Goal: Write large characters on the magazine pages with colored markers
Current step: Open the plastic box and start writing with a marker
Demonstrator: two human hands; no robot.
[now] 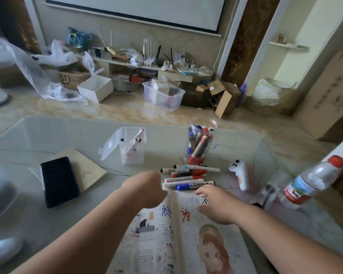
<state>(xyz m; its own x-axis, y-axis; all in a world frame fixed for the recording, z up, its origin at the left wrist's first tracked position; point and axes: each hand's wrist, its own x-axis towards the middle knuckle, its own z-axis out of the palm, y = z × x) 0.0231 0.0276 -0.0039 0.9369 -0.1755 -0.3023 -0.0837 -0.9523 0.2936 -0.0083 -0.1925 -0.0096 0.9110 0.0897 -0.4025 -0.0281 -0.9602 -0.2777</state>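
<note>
While the right hand (216, 204) rests on the right page with its fingers loosely stretched and nothing in it, its fingertips (201, 192) stop just short of the blue marker (186, 187). So I'd call this the pick-your-pen step. The left hand (149, 189) sits at the top of the left page with its back to the camera. The fingers look curled under, but I honestly can't tell if it's pinching the page edge or holding anything.

The magazine (156, 244) lies open on the worktop (67, 131) right under both hands, with a blue character (166, 211) on the left page and a red character (186, 215) on the right. Just past its top edge is the pile of loose markers (188, 175), then a jar (199, 143) stuffed with more, and a clear box (132, 149) off to the left.

My two cents: lift the nearest marker straight up instead of dragging it, since the pile is round barrels touching each other and they'll probably roll. Keep the other hand pressing near the spine, because the pages bow there. And aim for a patch of print with no character on it yet.
</note>
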